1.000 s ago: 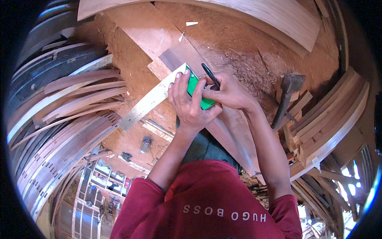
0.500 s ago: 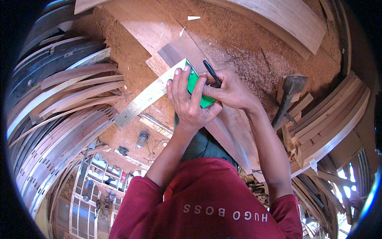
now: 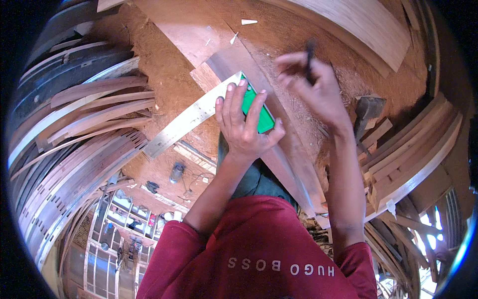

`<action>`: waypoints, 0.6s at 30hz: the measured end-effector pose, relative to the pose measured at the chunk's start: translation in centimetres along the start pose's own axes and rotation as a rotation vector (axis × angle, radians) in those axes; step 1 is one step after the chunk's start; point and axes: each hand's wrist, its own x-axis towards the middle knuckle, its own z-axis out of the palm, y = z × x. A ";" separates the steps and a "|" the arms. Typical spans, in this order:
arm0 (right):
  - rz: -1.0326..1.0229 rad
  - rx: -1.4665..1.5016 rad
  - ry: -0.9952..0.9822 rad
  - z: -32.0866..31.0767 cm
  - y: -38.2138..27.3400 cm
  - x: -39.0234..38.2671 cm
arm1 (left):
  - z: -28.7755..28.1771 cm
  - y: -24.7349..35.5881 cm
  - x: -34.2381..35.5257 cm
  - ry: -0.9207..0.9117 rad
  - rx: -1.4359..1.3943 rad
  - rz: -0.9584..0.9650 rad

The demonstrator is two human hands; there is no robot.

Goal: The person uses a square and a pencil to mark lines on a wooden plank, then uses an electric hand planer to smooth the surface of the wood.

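Note:
My left hand (image 3: 243, 130) presses a try square (image 3: 186, 118) onto a wooden board (image 3: 288, 119), its fingers spread over the green stock and the metal blade. The thumb lies by the near end of the stock. The silver blade reaches out to the left, past the board's edge. Off to the right and apart from the square, my right hand (image 3: 323, 92) is raised and smeared by motion. A black pen (image 3: 310, 50) sticks up from between its fingers.
Sawdust surrounds the board. Two small pale slivers (image 3: 249, 22) lie beyond it. Curved wooden pieces are stacked at left (image 3: 74, 164) and right (image 3: 413, 149). A dark-headed hand tool (image 3: 369, 107) stands by the right stack. A large plank (image 3: 358, 25) lies at the far right.
My right hand has lifted off the green stock and moved up and right with the pen. My left hand stays on the try square, which sits slightly further right in the picture.

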 end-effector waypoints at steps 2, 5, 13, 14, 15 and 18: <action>0.094 0.214 0.141 0.0 -2.4 1.4 | 0.1 -0.4 -0.2 -0.014 0.010 0.032; 0.015 -0.025 0.101 1.4 -5.4 3.1 | 0.2 -0.4 -0.2 -0.005 -0.019 0.017; -0.354 -0.288 -0.216 6.9 -7.4 5.6 | -0.1 -0.7 -0.6 0.012 -0.111 0.011; -0.349 -0.255 -0.221 7.2 -7.5 5.6 | -0.2 -0.8 -0.7 0.007 -0.115 0.012; -0.390 -0.288 -0.171 7.4 -7.6 5.7 | -0.2 -0.8 -0.6 0.015 -0.119 0.014; -0.437 -0.358 -0.096 7.9 -7.7 5.9 | -0.4 -0.9 -0.4 0.013 -0.138 0.015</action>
